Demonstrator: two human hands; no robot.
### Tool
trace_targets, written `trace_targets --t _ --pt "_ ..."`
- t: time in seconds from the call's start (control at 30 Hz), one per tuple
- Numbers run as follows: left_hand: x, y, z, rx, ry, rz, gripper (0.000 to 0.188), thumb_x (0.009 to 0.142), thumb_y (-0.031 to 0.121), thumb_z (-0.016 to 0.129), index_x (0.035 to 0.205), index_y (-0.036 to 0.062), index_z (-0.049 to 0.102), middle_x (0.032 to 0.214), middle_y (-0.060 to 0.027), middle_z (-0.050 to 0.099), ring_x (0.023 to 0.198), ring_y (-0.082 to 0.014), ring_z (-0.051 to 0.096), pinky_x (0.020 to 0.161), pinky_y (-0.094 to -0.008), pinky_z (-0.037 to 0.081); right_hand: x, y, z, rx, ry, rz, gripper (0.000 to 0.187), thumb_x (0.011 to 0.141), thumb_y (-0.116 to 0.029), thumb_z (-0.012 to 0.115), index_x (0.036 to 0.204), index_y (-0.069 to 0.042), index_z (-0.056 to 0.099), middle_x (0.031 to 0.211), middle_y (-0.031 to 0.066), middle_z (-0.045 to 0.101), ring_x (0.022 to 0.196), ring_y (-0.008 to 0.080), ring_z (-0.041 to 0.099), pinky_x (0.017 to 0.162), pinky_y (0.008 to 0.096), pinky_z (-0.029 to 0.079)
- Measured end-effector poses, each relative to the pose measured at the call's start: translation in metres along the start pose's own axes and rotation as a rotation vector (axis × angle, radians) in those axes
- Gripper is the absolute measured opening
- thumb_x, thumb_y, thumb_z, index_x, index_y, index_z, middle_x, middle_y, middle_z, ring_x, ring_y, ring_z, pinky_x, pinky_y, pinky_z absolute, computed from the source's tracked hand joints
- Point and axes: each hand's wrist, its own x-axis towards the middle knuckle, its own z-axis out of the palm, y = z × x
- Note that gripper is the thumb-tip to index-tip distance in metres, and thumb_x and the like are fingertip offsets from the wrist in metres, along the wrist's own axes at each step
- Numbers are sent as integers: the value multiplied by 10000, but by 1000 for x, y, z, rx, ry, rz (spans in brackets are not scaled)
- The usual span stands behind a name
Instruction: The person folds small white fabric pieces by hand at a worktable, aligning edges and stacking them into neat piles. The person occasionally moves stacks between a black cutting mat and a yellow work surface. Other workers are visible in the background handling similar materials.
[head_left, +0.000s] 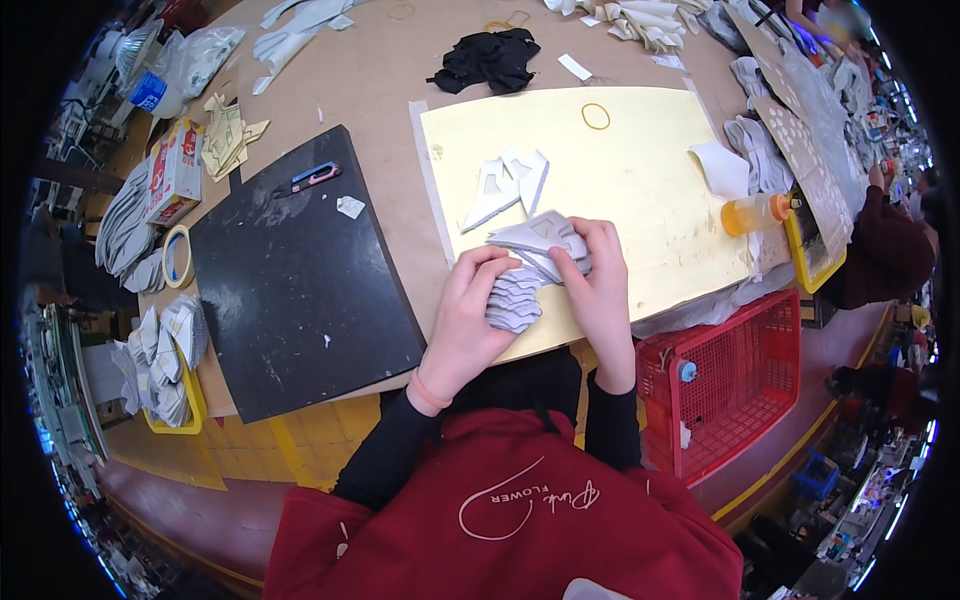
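Note:
Over the near edge of a pale yellow board (640,190), my left hand (467,312) is closed round a thick stack of light grey cut fabric pieces (513,302), their layered edges showing. My right hand (602,285) grips several more grey-white cut pieces (545,234) just above that stack, thumb on top and fingers behind. The two bundles touch or overlap; which layers belong to which hand is hard to make out. Beyond my hands, a few loose pieces with cut-out windows (492,196) lie on the board.
A black cutting mat (300,290) holding a utility knife (312,178) lies at left, beside a tape roll (178,256). Farther off are a black cloth (488,60) and a rubber band (596,116). An orange bottle (756,214) lies at right, above a red crate (730,390).

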Motion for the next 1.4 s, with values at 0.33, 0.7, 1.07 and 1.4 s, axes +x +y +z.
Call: trace_targets --t 0.33,0.7,1.07,1.4 --pt "-3 11 -3 269 -198 257 465 719 160 797 1152 91 643 1551 -151 348 1459 -420 304 1129 -743 124 -33 18 4 697 -181 -107 597 808 149 593 1343 -34 402 1210 130 529 1216 223 539 1050 354 422" --pt "6 11 7 99 -109 182 817 750 225 792 1446 87 387 1376 -166 482 1297 -357 503 1130 -679 246 -42 -3 24 726 -185 -189 704 999 -261 583 1535 -51 178 1330 169 473 1299 287 431 1140 410 281" --pt "1 17 6 376 -98 162 787 722 254 818 1393 74 447 1289 -143 570 1327 -376 494 1176 -598 218 84 -1 37 -418 43 -422 380 937 -39 566 1314 9 569 1239 216 575 1172 355 557 1015 431 452" --pt "6 11 4 210 -125 185 640 689 206 826 1238 61 531 1204 -145 574 1175 -352 563 1124 -516 367 87 -16 13 393 220 -161 445 844 57 694 1280 -4 625 1103 72 653 820 93 612 746 239 523"
